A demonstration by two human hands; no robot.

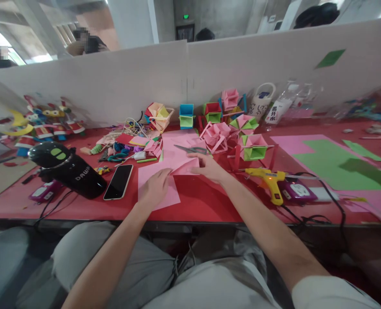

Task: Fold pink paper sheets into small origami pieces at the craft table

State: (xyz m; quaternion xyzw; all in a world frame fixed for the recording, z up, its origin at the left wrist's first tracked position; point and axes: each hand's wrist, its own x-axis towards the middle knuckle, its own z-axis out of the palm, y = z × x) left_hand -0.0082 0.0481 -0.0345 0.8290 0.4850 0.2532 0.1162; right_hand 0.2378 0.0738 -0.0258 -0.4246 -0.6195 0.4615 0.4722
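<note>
A piece of pink paper (186, 166) with a raised fold lies between my two hands on the red table. My right hand (210, 168) is closed on its right edge, thumb and fingers pinching it. My left hand (156, 187) rests at the paper's left end, fingers together over a flat pink sheet (170, 198); its fingertips meet the folded paper's left corner. Just beyond my right hand, grey scissors (192, 149) lie on more pink paper (177, 139).
A black tumbler (71, 171) and a phone (119, 182) are at the left. Folded paper models (214, 136) stand behind. To the right are a yellow glue gun (269, 180), a purple power strip (295, 191), cables, green paper (345, 167) and a bottle (280, 107).
</note>
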